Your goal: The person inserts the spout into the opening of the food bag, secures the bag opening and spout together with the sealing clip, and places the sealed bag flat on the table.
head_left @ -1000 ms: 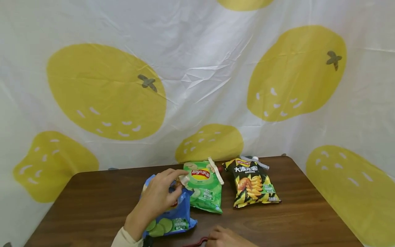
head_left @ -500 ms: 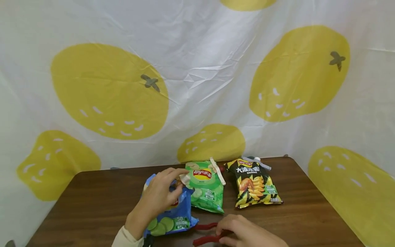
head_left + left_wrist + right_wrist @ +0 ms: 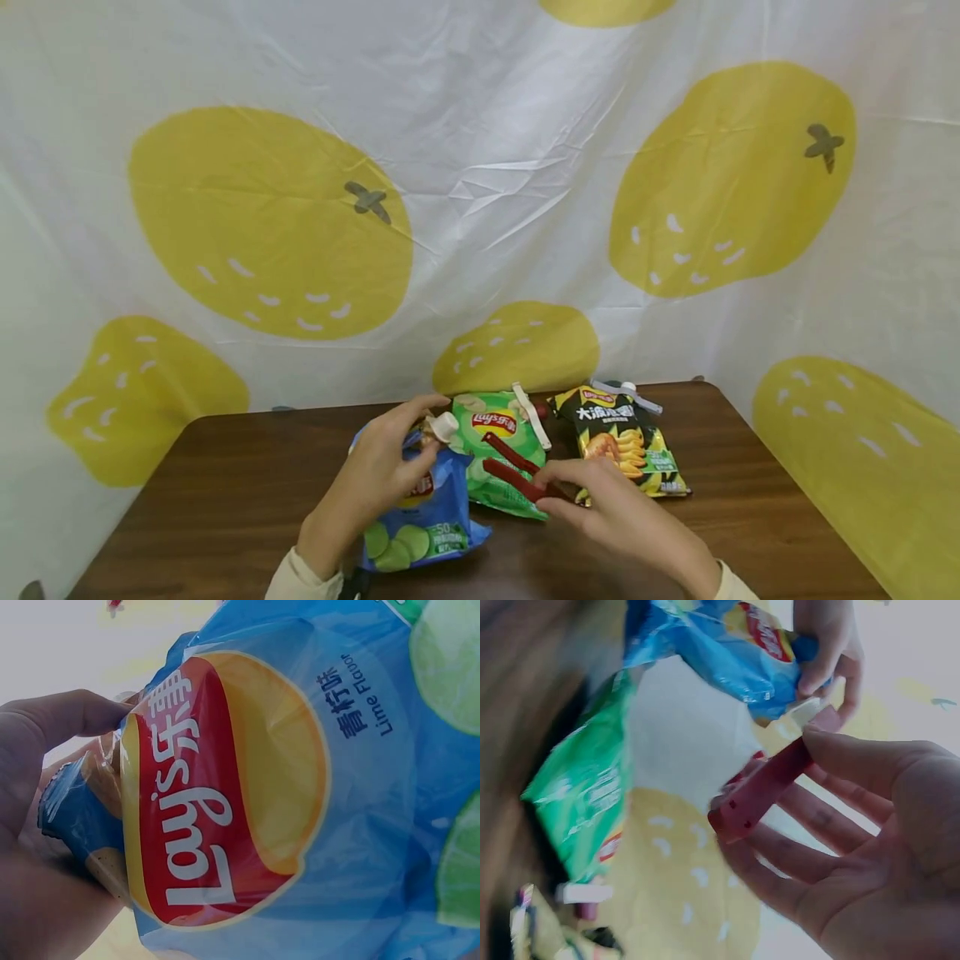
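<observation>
My left hand grips the gathered top of a blue Lay's chip bag. The left wrist view shows the bag's label large, with its folded top edge between fingers and thumb. A small white cap-like piece sticks out by these fingertips. To the right of the bag, my right hand pinches a dark red bag clip, its two arms spread apart. In the right wrist view the thumb lies on the clip, and its far end overlaps the white piece.
Behind the clip lies a green Lay's bag with a white clip across its top. Farther right is a black and yellow chip bag bearing a grey clip. A white curtain with yellow fruit prints hangs behind the brown table.
My right hand has risen from the table's near edge with the red clip, moving up and right toward the bags. The left hand keeps its grip on the blue bag, tilting slightly.
</observation>
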The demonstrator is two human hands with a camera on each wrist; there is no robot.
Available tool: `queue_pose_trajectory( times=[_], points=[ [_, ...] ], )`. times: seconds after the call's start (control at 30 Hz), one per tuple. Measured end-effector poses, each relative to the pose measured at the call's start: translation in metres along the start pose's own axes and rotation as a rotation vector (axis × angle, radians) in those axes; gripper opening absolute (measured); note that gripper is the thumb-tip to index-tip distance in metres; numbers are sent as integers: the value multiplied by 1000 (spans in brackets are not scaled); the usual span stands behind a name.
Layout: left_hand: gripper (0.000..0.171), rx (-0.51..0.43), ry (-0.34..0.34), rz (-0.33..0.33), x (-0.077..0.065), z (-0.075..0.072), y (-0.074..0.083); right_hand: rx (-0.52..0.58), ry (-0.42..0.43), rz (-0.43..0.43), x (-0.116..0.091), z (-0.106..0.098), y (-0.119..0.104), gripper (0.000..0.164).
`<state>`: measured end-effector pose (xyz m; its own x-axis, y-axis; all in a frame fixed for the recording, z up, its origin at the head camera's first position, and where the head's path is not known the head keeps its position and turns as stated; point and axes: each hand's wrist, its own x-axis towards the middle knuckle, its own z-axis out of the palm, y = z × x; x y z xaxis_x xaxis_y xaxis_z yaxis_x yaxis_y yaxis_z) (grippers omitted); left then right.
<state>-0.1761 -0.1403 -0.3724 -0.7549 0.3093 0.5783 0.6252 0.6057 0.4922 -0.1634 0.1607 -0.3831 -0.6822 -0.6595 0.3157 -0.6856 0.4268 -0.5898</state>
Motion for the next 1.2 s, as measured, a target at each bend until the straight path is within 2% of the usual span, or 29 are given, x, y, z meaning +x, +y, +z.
queue_pose_trajectory(
  times=[0.1, 0.2, 0.4, 0.63, 0.77, 0.93, 1.03, 1.2],
  points=[
    [50, -46, 0, -5, 1, 1, 1, 39, 3, 32, 14, 1, -5, 7],
    [52, -97, 3, -22, 1, 1, 2, 26, 10, 5, 27, 4, -7, 7],
    [56, -164, -12, -15, 3, 3, 5, 15, 36, -3, 38, 10, -10, 6],
    [67, -199, -72, 4, 2, 9, 10, 51, 50, -106, 48, 21, -14, 8],
    [68, -164, -115, 11, 2, 16, 14, 52, 62, -148, 52, 26, -15, 9],
    [63, -93, -131, -6, 1, 21, 19, 57, 76, -121, 53, 24, -15, 7],
    [59, -66, -110, 11, 2, 23, 21, 142, 98, -82, 52, 23, -14, 12],
    [40, -68, -85, 38, 4, 26, 22, 281, 146, -35, 51, 24, -13, 21]
  ],
)
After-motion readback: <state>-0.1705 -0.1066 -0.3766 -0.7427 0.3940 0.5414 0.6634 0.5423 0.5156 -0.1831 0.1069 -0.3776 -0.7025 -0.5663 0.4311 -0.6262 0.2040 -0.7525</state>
